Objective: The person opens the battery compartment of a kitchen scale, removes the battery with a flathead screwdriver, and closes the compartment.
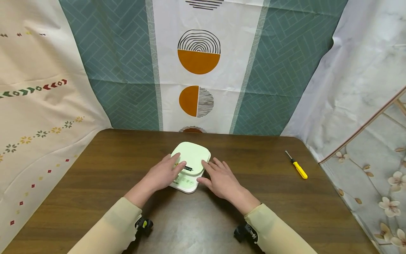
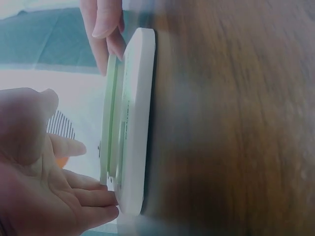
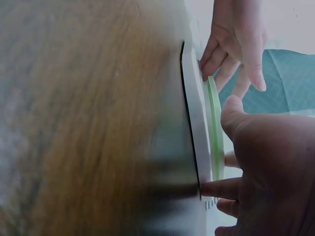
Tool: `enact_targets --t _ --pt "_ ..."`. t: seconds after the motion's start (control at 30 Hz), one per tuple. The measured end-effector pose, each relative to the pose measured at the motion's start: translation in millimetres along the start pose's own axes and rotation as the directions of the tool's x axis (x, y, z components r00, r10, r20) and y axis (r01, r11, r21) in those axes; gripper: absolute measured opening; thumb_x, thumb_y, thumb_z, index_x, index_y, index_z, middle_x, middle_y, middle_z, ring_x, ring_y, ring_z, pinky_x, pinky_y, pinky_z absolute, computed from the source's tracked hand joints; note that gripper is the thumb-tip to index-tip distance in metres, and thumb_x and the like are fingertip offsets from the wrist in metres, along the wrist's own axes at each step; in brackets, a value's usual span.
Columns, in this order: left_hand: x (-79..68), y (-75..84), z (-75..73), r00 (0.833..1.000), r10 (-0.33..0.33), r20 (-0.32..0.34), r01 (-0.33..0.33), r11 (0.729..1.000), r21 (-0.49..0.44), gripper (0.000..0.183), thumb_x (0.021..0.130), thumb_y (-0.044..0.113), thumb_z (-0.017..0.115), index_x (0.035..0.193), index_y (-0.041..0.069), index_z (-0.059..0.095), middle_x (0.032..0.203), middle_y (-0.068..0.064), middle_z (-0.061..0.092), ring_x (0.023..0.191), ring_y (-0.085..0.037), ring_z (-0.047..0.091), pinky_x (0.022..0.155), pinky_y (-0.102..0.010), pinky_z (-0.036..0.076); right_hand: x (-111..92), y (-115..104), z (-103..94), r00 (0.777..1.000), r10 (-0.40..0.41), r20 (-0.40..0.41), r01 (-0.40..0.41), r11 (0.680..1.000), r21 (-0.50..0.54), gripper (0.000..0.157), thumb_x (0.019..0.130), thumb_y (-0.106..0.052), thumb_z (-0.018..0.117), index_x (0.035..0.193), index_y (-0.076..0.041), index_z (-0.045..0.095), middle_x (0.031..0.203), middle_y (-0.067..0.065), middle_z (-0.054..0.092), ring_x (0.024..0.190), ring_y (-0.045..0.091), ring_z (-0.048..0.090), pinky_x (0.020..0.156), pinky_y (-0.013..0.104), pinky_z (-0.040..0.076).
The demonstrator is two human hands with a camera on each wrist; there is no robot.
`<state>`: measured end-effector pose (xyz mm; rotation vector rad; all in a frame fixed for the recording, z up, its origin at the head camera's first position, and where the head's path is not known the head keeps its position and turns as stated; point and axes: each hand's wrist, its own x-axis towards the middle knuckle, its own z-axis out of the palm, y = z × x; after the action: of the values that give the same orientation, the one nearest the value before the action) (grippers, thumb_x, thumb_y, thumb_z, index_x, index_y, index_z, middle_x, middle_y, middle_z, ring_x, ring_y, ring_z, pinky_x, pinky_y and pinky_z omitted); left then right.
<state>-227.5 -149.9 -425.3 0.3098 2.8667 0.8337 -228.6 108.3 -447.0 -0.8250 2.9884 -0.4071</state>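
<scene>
- Flanking kitchen scale equally close: L hand, R hand, touching opp. sides
- Its long axis runs approx. fwd btwn them
- Both relaxed, grasping nothing

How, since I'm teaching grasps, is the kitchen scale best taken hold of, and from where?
Probably by its lower body, left hand from the left, right hand from the right: the scale lies flat, and its raised plate may hold less firmly.

The head view is bright and fairly sharp, with a pale sheen on the near middle of the table. Both wrist views are hazy; the far cloth washes out in the left one, the right hand looks dim in the right.
</scene>
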Motion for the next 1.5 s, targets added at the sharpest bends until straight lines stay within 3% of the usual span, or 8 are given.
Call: enact_targets --t 0.7,0.97,1.3,1.5 --pt "-6.6 28.9 15.0 1.0 0.019 0.011 -0.019 1.0 -0.015 0.072 0.117 0.055 0.046 0.172 0.009 0.039 0.173 -0.034 0.032 0.161 -0.052 0.03 0.12 -0.076 0.033 -9.1 16.0 -6.1 0.997 0.075 -0.023 -0.073 0.994 0.087 0.074 0.113 -0.054 0.059 0.167 -0.004 0.048 0.164 0.021 0.053 0.163 0.044 0.03 0.131 0.063 0.021" --pt "-7.5 37.1 20.4 0.999 0.045 -0.012 -0.045 0.999 -0.014 0.066 0.116 0.045 0.056 0.17 0.01 0.044 0.169 -0.035 0.038 0.157 -0.055 0.037 0.119 -0.073 0.036 -11.0 23.3 -8.0 0.993 0.117 -0.011 -0.115 0.986 0.123 0.074 0.113 -0.053 0.059 0.167 -0.003 0.047 0.166 0.019 0.051 0.165 0.043 0.028 0.132 0.061 0.019" --pt "-9.8 47.3 28.3 0.993 0.105 -0.059 -0.104 0.995 0.006 0.061 0.112 0.036 0.066 0.165 0.009 0.051 0.16 -0.026 0.054 0.143 -0.046 0.057 0.113 -0.064 0.048 -13.8 31.5 -13.8 0.991 0.136 -0.014 -0.133 0.98 0.145 0.071 0.114 -0.047 0.06 0.166 -0.001 0.047 0.166 0.019 0.051 0.164 0.044 0.028 0.132 0.061 0.019" --pt "-11.9 53.2 32.7 0.989 0.132 -0.061 -0.132 0.991 0.007 0.059 0.111 0.034 0.068 0.163 0.009 0.054 0.158 -0.025 0.057 0.14 -0.044 0.06 0.11 -0.062 0.051 -13.4 37.4 -13.9 0.989 0.149 -0.016 -0.145 0.978 0.148 0.076 0.114 -0.05 0.06 0.167 0.001 0.044 0.167 0.02 0.05 0.165 0.044 0.027 0.132 0.06 0.018"
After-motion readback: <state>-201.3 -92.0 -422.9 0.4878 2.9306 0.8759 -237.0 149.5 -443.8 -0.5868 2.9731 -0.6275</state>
